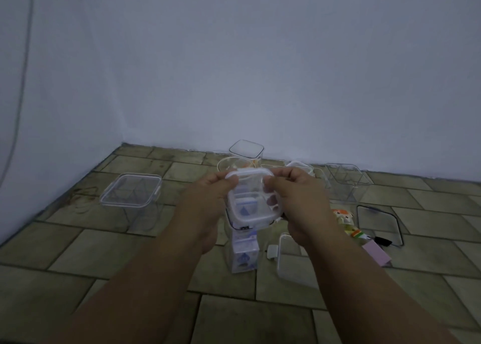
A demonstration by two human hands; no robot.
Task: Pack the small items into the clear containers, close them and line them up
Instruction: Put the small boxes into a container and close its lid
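Two bare forearms come into the view from the bottom edge. No sleeve covers them: each arm is uncovered from the lower edge of the picture up to the wrist. The left hand (208, 195) and the right hand (299, 200) wear no gloves. I see no watch, no bracelet and no ring on the parts that show. The light is dim and the picture is a little blurred, so small details of the fingers are not clear.
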